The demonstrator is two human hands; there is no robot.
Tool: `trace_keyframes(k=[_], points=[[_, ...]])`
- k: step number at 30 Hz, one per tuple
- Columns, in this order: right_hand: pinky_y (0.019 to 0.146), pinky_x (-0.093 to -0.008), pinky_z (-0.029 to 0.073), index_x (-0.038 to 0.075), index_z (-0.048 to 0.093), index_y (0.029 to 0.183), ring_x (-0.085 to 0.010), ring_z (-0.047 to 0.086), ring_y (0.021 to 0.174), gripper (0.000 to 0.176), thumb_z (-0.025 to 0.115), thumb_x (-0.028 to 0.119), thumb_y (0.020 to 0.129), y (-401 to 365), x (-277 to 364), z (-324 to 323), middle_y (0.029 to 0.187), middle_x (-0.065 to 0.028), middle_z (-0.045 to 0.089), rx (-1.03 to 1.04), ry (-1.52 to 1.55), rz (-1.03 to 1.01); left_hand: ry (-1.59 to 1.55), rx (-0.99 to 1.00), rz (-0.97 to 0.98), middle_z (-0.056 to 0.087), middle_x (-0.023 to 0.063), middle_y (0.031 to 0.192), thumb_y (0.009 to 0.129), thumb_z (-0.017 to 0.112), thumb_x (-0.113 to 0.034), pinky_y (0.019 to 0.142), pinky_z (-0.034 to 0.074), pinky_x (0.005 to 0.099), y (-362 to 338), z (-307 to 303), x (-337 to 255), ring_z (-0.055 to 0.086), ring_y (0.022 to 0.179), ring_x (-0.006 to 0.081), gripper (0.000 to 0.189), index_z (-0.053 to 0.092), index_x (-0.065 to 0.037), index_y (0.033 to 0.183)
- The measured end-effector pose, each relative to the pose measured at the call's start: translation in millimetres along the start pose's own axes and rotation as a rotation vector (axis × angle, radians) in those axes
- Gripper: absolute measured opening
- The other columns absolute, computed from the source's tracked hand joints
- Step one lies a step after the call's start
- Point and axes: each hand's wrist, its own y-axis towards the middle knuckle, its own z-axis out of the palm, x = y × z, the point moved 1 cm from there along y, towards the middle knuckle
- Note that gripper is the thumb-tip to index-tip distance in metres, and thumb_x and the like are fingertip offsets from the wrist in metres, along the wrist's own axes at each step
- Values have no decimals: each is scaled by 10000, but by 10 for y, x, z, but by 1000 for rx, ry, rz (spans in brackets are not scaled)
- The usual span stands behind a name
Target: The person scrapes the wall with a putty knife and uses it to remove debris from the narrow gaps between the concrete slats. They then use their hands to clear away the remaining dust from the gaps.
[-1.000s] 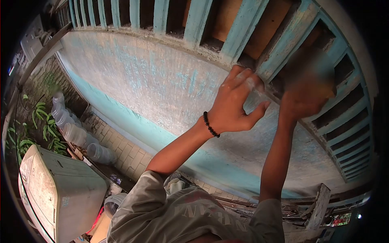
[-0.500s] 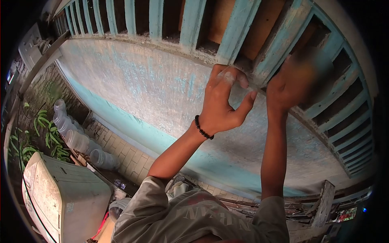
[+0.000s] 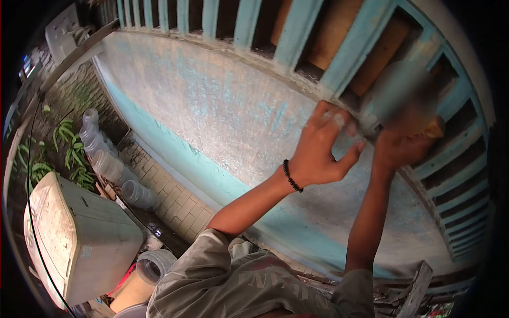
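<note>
My left hand (image 3: 324, 148), with a black bead bracelet (image 3: 290, 176) at the wrist, is close to the upper edge of the worn blue-white wall (image 3: 212, 100). Its fingers are curled with the thumb held apart, and whitish smears show near the fingertips. Nothing clear shows in its grasp. To its right, my right hand (image 3: 400, 151) is closed in front of the turquoise slats (image 3: 350, 50). An orange-yellow end of an object (image 3: 436, 127) sticks out of that grip. A blurred patch covers the area above it, so its kind cannot be made out.
On the lower left stands a dirty white box-shaped appliance (image 3: 101, 228). Stacked clear plastic tubs (image 3: 108, 164) line the paved strip (image 3: 180, 204) beside green plants (image 3: 66, 138). A clear container (image 3: 154, 265) sits by my left sleeve. A wooden post (image 3: 416, 291) rises at lower right.
Both hands appear farther right and slightly lower, while the view itself has shifted. The right hand has turned, and the orange-yellow end now shows at its right side. The left hand keeps its curled shape.
</note>
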Motion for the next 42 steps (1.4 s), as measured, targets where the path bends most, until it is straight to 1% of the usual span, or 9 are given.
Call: trace_keyframes(k=[7, 13, 16, 23, 25, 30, 33, 38, 42], points=[[699, -359, 562, -112, 570, 1120, -253, 726, 833, 393, 708, 242, 1018, -23, -108, 74, 938, -184, 691, 98, -177, -83, -27, 3, -49, 641, 144, 912, 776, 774, -69, 832, 476, 435, -29, -29, 16, 582, 976, 364, 209, 618, -24, 907], [670, -342, 574, -121, 554, 1144, -239, 743, 831, 401, 699, 232, 1023, 93, 13, -13, 917, -182, 694, 9, 42, 27, -51, 13, -90, 649, 143, 923, 788, 772, -73, 838, 479, 442, -55, 24, 45, 579, 982, 367, 208, 614, -27, 915], [659, -320, 569, -103, 543, 1123, -217, 738, 813, 379, 693, 232, 1028, 1, -118, 48, 885, -159, 694, 103, -152, -2, -60, 19, -69, 650, 145, 929, 782, 773, -65, 833, 483, 445, -37, 87, 28, 581, 977, 363, 208, 617, -31, 915], [604, -314, 518, -55, 552, 1059, -168, 677, 702, 306, 685, 220, 1033, 37, 4, -15, 825, -106, 666, 2, 33, -67, -88, 1, -23, 650, 139, 930, 776, 762, -51, 835, 481, 437, -8, 215, 24, 590, 955, 352, 194, 628, -31, 915], [610, -288, 516, -55, 549, 1070, -158, 664, 694, 280, 688, 184, 1026, 51, -115, -43, 834, -97, 673, 40, -41, -73, -67, -3, 2, 649, 136, 927, 777, 757, -45, 835, 479, 425, -20, 247, 76, 591, 956, 347, 190, 634, -31, 921], [584, -269, 487, -48, 541, 1084, -132, 636, 656, 288, 700, 181, 1018, -25, -60, -21, 790, -50, 643, 45, 123, -39, -51, 28, -24, 652, 124, 927, 851, 733, -90, 858, 475, 364, 38, 206, 100, 616, 909, 280, 154, 627, -19, 938], [576, -252, 476, -37, 535, 1062, -109, 625, 642, 297, 717, 190, 1004, 15, -94, -81, 765, -39, 620, 69, 79, 37, -128, -58, -99, 651, 125, 865, 787, 753, -42, 787, 493, 387, 68, 202, 84, 606, 908, 314, 146, 627, -36, 859], [520, -233, 417, -11, 514, 1009, -80, 560, 591, 268, 717, 163, 1001, -65, -103, 50, 721, -9, 580, 109, 175, -68, -192, -147, -138, 634, 114, 867, 841, 719, -60, 770, 488, 335, 56, 186, 127, 628, 808, 246, 119, 615, -14, 877], [591, -247, 388, -13, 513, 944, -86, 502, 663, 339, 686, 263, 1038, 17, 27, -24, 762, -16, 555, 34, 250, 133, -225, -162, -187, 636, 114, 862, 836, 719, -53, 771, 489, 334, 23, 164, 123, 624, 810, 240, 121, 612, -8, 869]])
